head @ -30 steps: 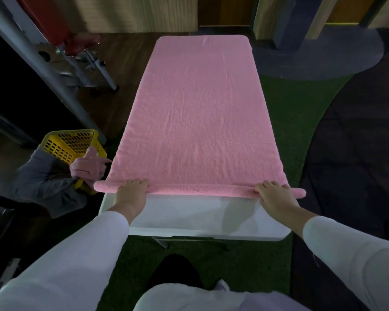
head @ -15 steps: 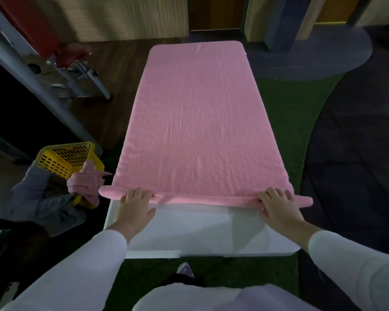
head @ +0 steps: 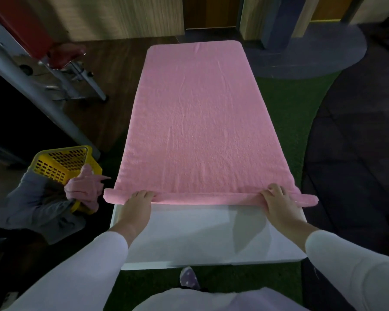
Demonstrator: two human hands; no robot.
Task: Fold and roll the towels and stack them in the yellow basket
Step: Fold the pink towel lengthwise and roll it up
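Cloths (head: 38,198) drape the yellow basket (head: 61,161) left of the left grip (head: 138,199), which, like the right grip (head: 277,198), curls onto the rolled pink towel (head: 200,122).

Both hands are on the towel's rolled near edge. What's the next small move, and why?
Probably roll it another turn away, both hands together: the left hand and right hand hold a thin roll, while most of the pink towel lies flat on the white table.
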